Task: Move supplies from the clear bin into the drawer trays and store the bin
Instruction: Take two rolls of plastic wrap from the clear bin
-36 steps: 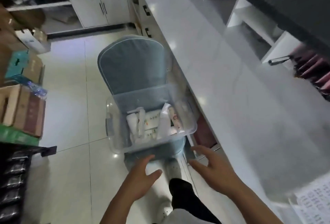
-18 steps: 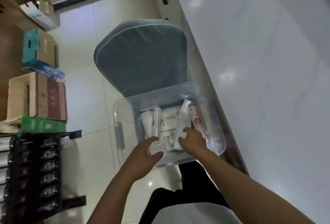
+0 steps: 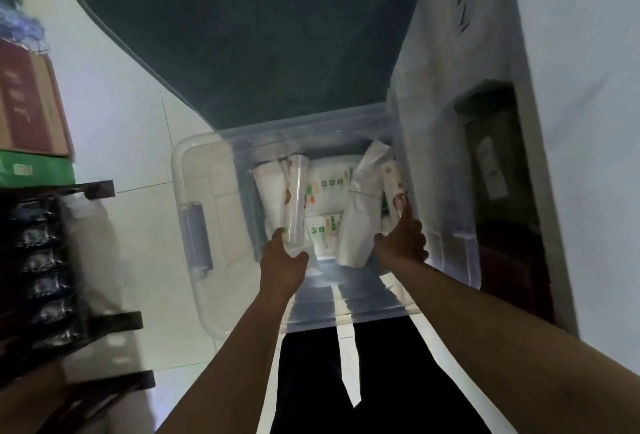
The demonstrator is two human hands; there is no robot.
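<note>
The clear bin [image 3: 194,225] sits on a grey-cushioned chair [image 3: 242,35], and both my hands are inside it. It holds white packets with green and orange print [image 3: 329,184], a tall white pouch [image 3: 360,222], a clear plastic sleeve [image 3: 294,201] and a printed white sleeve [image 3: 393,180]. My left hand [image 3: 282,258] closes finger and thumb round the lower end of the clear sleeve. My right hand [image 3: 403,241] grips the lower end of the printed sleeve, between the pouch and the bin's right wall. A dark opening [image 3: 495,170] under the counter lies right of the bin; its inside is too dim to read.
The white counter [image 3: 581,87] runs along the right. Stacked cardboard boxes [image 3: 27,97] and a green box [image 3: 34,167] stand at the left, above a black rack of bottles [image 3: 45,260]. My dark trousers [image 3: 346,381] are below the bin, over pale floor tiles.
My head has dropped much closer over the bin. Both hands went from hovering in front of it to reaching inside, the left onto the clear sleeve, the right onto the printed sleeve.
</note>
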